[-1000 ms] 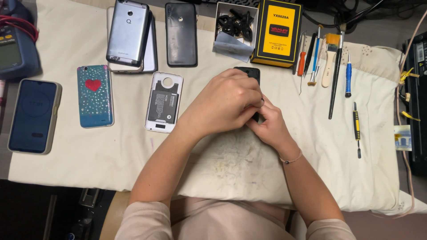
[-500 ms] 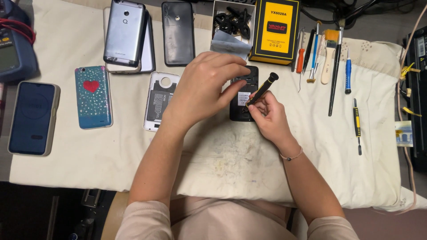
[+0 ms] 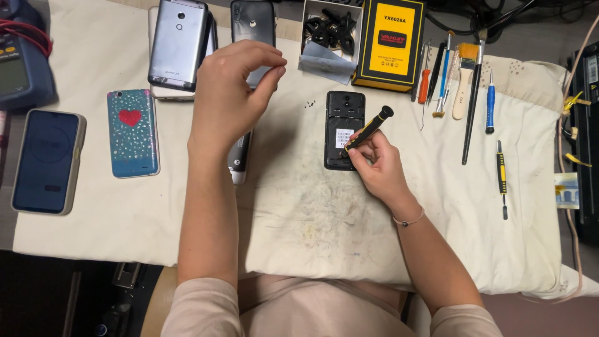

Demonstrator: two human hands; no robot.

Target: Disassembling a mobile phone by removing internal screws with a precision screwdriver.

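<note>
Right hand (image 3: 377, 165) grips a black-and-yellow screwdriver (image 3: 368, 130) in a pinch of thumb and fingers, its tip angled down at the lower edge of an opened black phone (image 3: 343, 130) lying back-up near the middle of a stained cream cloth (image 3: 312, 212). Left hand (image 3: 231, 93) hovers above the cloth with thumb and forefinger pinched together; whether anything sits between them is too small to tell. The opened phone shows a bare black inner frame with a white label at its centre. Six phones are in sight: the opened one, a silver one (image 3: 180, 42), a dark one (image 3: 253, 25) cut off by the top edge, one in a teal case with a red heart (image 3: 132, 132), a dark blue one (image 3: 47, 161), and a white-edged one (image 3: 239, 156) mostly hidden under the left wrist. One yellow box (image 3: 390, 42) and one open tray of black parts (image 3: 331, 34) stand at the far edge. Roughly eight hand tools (image 3: 468, 93) lie in a row at right. A few tiny dark specks (image 3: 309, 105), perhaps screws, rest beside the opened phone.
</note>
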